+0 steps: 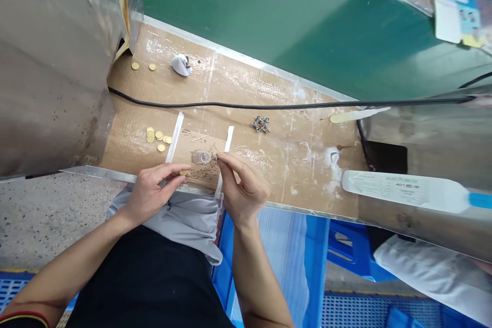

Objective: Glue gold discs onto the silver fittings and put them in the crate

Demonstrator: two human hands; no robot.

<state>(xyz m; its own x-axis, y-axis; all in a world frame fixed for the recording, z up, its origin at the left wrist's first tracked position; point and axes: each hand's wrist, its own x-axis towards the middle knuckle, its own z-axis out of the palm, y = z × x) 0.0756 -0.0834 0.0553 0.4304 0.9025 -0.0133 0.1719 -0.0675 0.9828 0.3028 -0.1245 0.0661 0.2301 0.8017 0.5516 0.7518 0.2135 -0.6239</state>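
My left hand (156, 187) pinches a small gold disc (183, 172) between thumb and fingertips, over the near edge of the cardboard-covered bench. My right hand (244, 184) is closed at the fingertips on a tiny dark bluish piece, too small to make out fully. Its tip is beside the mouth of a small clear plastic cup (200, 157), which seems to lie on its side. Several gold discs (159, 135) lie left of a white tape strip. Farther right is a heap of small blue-and-gold pieces (260, 124).
A black cable (230, 106) runs across the bench. At the right lie a white glue bottle (403, 189) and a pale flat stick (349, 115). A crumpled white item (181, 65) sits at the back. Metal panels (69, 61) flank the bench; a blue crate (317, 261) stands below.
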